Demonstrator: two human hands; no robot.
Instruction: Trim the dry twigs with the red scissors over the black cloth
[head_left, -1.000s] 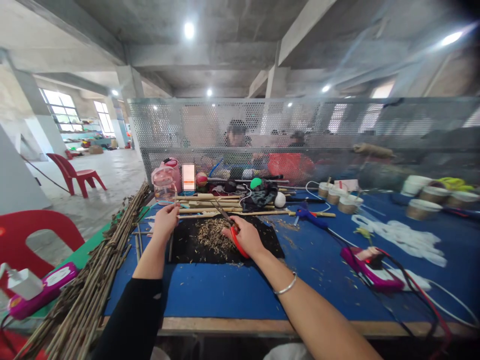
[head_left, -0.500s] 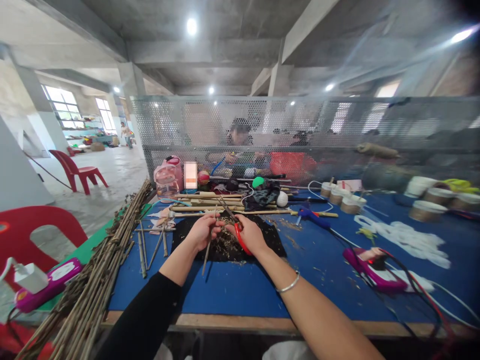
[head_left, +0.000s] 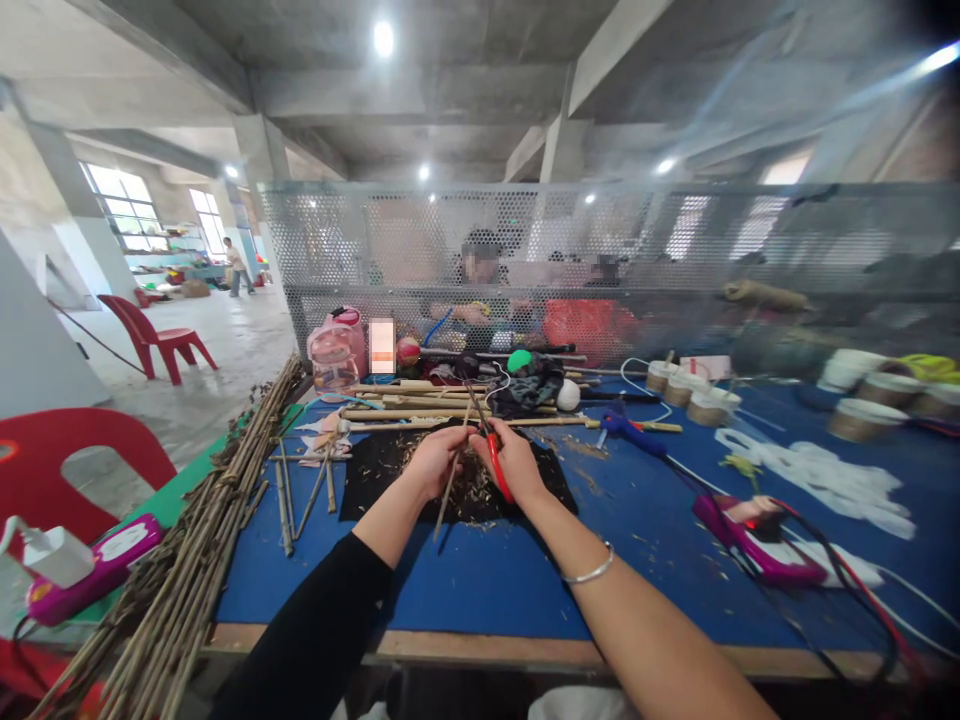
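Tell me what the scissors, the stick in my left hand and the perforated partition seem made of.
Scissors: smooth red handles, probably plastic; slim dark blades, likely metal. Stick: dull brown, thin and straight, perhaps a dried plant stem. Partition: gray sheet, regular rows of holes, probably metal.

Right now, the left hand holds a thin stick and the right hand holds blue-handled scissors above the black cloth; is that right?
Not quite: in the head view, the scissors are red-handled, not blue-handled. The left hand does hold a thin stick, and the right hand holds them above the black cloth.
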